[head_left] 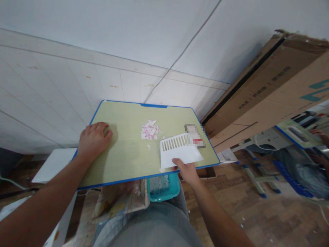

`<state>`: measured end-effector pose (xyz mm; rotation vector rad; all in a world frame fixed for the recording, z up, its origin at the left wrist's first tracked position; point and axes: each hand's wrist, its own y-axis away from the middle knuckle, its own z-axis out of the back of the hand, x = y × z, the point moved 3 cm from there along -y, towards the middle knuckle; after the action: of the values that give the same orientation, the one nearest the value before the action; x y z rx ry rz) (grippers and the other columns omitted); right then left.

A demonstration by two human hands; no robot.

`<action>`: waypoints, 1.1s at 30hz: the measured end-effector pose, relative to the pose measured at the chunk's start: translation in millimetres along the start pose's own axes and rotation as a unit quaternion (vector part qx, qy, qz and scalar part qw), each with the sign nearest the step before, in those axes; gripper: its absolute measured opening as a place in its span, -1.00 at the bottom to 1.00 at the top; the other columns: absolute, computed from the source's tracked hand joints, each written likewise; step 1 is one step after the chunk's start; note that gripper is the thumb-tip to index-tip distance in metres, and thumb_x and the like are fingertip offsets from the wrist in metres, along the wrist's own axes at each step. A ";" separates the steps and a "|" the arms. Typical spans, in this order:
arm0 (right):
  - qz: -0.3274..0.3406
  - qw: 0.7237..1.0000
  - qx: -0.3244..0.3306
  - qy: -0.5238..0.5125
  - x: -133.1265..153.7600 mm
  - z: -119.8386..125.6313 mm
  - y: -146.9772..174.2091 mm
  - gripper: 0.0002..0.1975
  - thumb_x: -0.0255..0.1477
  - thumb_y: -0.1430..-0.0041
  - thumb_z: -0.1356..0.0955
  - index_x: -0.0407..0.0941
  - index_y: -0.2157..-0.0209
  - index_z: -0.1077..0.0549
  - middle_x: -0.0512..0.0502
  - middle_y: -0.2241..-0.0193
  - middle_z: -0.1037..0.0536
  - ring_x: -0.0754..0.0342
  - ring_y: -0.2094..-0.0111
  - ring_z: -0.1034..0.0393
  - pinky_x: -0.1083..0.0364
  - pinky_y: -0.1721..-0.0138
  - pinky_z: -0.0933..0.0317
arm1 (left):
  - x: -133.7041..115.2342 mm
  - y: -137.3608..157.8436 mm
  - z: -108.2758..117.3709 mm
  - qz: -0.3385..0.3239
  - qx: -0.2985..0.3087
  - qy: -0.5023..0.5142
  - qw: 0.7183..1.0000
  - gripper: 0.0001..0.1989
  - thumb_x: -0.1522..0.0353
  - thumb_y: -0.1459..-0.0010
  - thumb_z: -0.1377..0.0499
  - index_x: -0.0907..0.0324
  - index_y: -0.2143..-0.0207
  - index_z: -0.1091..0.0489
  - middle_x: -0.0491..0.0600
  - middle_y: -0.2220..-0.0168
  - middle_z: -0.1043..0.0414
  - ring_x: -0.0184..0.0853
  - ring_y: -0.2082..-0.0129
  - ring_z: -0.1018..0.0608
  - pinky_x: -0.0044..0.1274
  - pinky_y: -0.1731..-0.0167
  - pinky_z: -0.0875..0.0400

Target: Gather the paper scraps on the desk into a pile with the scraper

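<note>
My left hand (95,140) lies on the left side of the pale green desktop (123,161), holding nothing, with its thumb apart from the fingers. My right hand (187,170) grips a white slotted sheet (181,156) at the front edge, thumb on top and the other fingers mostly hidden beneath. A row of narrow slots runs along the sheet's far side. Left of it and farther back is a small heap of pink and white scraps (150,130). A pixelated flat item (196,135) lies by the sheet's far right corner; its kind cannot be made out.
Below the desk's front edge, a teal basket (164,197) holds greyish pieces. A large cardboard box (267,89) leans at the right. A wall with a grey cable (183,51) stands behind. Another person's hand (321,135) shows at another desk, far right.
</note>
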<state>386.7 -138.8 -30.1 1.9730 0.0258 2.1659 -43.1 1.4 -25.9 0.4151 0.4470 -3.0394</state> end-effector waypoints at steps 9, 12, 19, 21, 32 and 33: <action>-0.001 1.000 0.016 -0.003 2.1 -0.6 -0.4 -0.65 -0.05 -0.06 -0.60 0.04 0.51 -0.55 -0.02 0.61 -0.60 -0.07 0.55 -0.51 -0.04 0.42 -0.52 | 2.6 1.7 -1.1 -0.010 -0.009 0.025 1.000 -0.48 0.17 -0.56 -0.05 0.21 -0.34 -0.58 0.37 -0.42 -0.62 0.29 -0.49 -0.57 0.13 -0.54 -0.43; 0.002 1.000 0.022 -0.007 2.8 -0.9 0.0 -0.68 -0.09 -0.06 -0.58 0.03 0.52 -0.55 -0.02 0.62 -0.59 -0.06 0.55 -0.50 -0.03 0.43 -0.52 | 0.5 2.3 0.8 -0.009 -0.010 0.025 1.000 -0.48 0.17 -0.57 -0.03 0.18 -0.34 -0.57 0.36 -0.42 -0.63 0.31 -0.49 -0.57 0.14 -0.52 -0.44; 0.015 1.000 -0.004 -0.018 -6.2 -0.6 -2.4 -0.70 -0.09 -0.07 -0.58 0.03 0.46 -0.55 -0.02 0.56 -0.62 -0.06 0.58 -0.47 -0.03 0.50 -0.46 | -1.5 3.0 0.9 -0.002 -0.018 0.024 1.000 -0.51 0.17 -0.57 -0.04 0.16 -0.31 -0.58 0.34 -0.42 -0.64 0.28 -0.46 -0.59 0.13 -0.52 -0.44; 0.025 0.999 -0.014 -0.017 -6.2 1.1 -4.1 -0.70 -0.09 -0.10 -0.56 0.04 0.49 -0.53 -0.01 0.59 -0.59 -0.07 0.58 -0.46 -0.05 0.48 -0.47 | -1.7 3.3 1.1 -0.005 -0.026 0.029 0.999 -0.53 0.19 -0.56 -0.05 0.12 -0.31 -0.58 0.32 -0.41 -0.65 0.29 -0.46 -0.59 0.14 -0.51 -0.44; 0.086 0.988 -0.130 -0.015 14.1 -4.4 -59.0 -0.47 0.21 -0.15 -0.60 0.04 0.29 -0.58 -0.10 0.48 -0.75 -0.16 0.50 -0.60 -0.13 0.33 -0.58 | -6.9 4.1 4.3 0.007 -0.010 0.010 1.000 -0.52 0.19 -0.57 -0.04 0.20 -0.30 -0.58 0.35 -0.41 -0.64 0.24 -0.46 -0.59 0.06 -0.52 -0.43; 0.090 0.987 -0.133 -0.014 15.4 -7.7 -66.2 -0.45 0.23 -0.14 -0.60 0.04 0.28 -0.58 -0.11 0.47 -0.76 -0.17 0.50 -0.61 -0.13 0.33 -0.59 | -6.6 4.1 4.3 0.007 -0.010 0.009 1.000 -0.52 0.19 -0.57 -0.04 0.19 -0.29 -0.58 0.35 -0.41 -0.64 0.25 -0.46 -0.60 0.07 -0.51 -0.44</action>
<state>387.3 -70.5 -25.9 1.9151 -0.4395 2.1135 -37.5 -3.7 -21.3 0.4430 0.4732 -3.0177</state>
